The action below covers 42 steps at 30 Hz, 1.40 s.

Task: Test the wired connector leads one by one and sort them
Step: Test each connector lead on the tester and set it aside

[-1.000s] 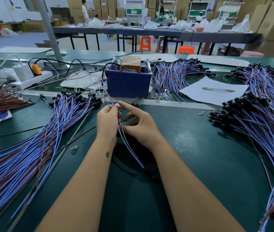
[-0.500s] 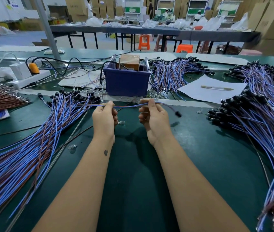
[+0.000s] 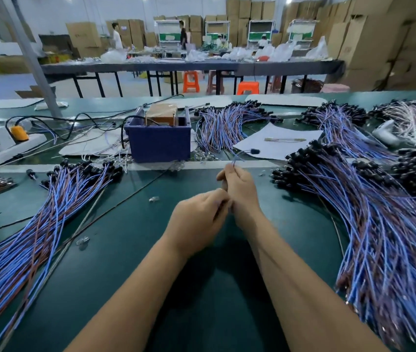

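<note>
Dark green matting covers the workbench (image 3: 130,250), and two bare forearms reach forward across it from the bottom edge. The left hand (image 3: 196,222) sits close in, its fingers curled inward toward the right wrist; the blur hides whether it grips the wire, so I cannot tell what it holds. The right hand (image 3: 239,189) is just beyond and touching it, with thumb and fingertips pinching one thin blue lead (image 3: 242,154). That lead rises from the pinch and arcs to the right, ending in a small black plug in the air above a white sheet of paper (image 3: 278,143).

A long sheaf of blue and brown wires (image 3: 36,237) fans along the left side, black plugs pointing away. A larger heap of the same wires (image 3: 384,237) fills the right side. Behind the hands stands a dark blue box (image 3: 160,142) with a brown block in it. Left of it lies a white power strip (image 3: 11,151) with an orange plug. More wire bundles (image 3: 227,125) lie further back, then a long grey table (image 3: 191,66), orange stools and stacked cardboard cartons.
</note>
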Tool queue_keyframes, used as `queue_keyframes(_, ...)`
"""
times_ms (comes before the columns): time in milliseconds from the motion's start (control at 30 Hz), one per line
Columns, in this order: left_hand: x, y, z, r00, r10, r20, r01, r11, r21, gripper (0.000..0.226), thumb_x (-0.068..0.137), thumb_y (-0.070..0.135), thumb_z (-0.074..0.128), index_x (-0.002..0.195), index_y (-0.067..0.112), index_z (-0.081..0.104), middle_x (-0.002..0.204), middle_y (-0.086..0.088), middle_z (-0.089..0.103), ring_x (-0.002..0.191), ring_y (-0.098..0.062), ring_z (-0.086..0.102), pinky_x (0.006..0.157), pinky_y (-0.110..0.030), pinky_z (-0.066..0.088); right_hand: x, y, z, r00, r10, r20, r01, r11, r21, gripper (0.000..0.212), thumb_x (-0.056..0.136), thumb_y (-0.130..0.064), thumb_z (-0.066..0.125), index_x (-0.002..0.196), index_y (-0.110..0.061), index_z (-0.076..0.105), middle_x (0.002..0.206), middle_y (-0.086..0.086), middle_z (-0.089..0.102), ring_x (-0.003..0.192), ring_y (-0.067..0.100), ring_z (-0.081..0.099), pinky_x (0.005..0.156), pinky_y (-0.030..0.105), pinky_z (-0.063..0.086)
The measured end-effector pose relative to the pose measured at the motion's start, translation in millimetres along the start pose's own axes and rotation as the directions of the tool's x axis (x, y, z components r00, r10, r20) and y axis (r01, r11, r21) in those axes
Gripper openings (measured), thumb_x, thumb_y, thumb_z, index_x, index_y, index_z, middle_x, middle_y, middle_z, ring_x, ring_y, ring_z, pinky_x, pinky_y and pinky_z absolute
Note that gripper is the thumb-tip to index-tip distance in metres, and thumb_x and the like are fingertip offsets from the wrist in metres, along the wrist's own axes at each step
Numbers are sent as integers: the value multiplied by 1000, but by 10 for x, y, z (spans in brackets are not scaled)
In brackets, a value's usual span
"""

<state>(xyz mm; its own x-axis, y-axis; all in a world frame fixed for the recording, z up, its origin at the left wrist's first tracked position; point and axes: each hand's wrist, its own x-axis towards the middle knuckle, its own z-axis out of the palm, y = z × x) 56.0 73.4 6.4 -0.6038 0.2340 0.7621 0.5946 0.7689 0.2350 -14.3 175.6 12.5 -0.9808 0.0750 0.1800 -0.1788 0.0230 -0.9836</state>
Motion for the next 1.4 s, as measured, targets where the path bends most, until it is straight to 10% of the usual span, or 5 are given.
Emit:
queue_keyframes(333, 282, 1014, 502, 975, 196, 105, -168, 959, -230, 27, 84, 6, 68, 109, 14, 71, 104, 1, 73, 90, -22, 69, 65, -35, 57, 100, -590, -1504, 959, -270, 87, 274, 805, -526, 37, 100, -30, 49, 74, -12, 67, 54, -8, 53, 54, 9, 46, 59, 31, 37)
queue_keyframes(533, 278, 1172, 643, 917, 195, 348, -95, 954, -283, 27, 92, 14, 53, 113, 21, 67, 112, 3, 68, 104, -23, 62, 77, -35, 51, 174, -410, -2107, 980, -175, -90, 22, 554, -832, 20, 98, -29, 50, 96, -17, 66, 73, -3, 57, 63, 17, 50, 54, 29, 33)
queue_keyframes(900, 65, 400, 337, 902, -171, 397, 268, 942, -203, 22, 89, 17, 55, 102, 28, 69, 97, 10, 71, 87, -13, 62, 80, -34, 50, 130, -376, -995, 941, -339, 23, 197, 490, -849, 26, 94, -15, 50, 116, -12, 64, 114, 14, 57, 110, 31, 47, 94, 37, 37)
queue_keyframes(1267, -250, -907, -523, 837, -541, -83, 541, 795, 272, 19, 85, 9, 59, 99, 9, 73, 106, -11, 68, 108, -31, 54, 88, -37, 43, -158, 74, 747, 939, -105, 329, 295, 739, -606, 25, 91, -20, 54, 113, -17, 66, 113, 10, 58, 108, 29, 53, 95, 37, 44)
queue_keyframes(1400, -306, -1234, -711, 580, -797, -169, 779, 483, 399, 36, 87, 19, 54, 123, 11, 59, 140, -22, 42, 132, -36, 28, 107, -42, 27, -158, 176, 820, 931, -57, 360, 305, 665, -682, 27, 92, -26, 50, 112, -23, 68, 113, 5, 58, 109, 27, 48, 95, 37, 41)
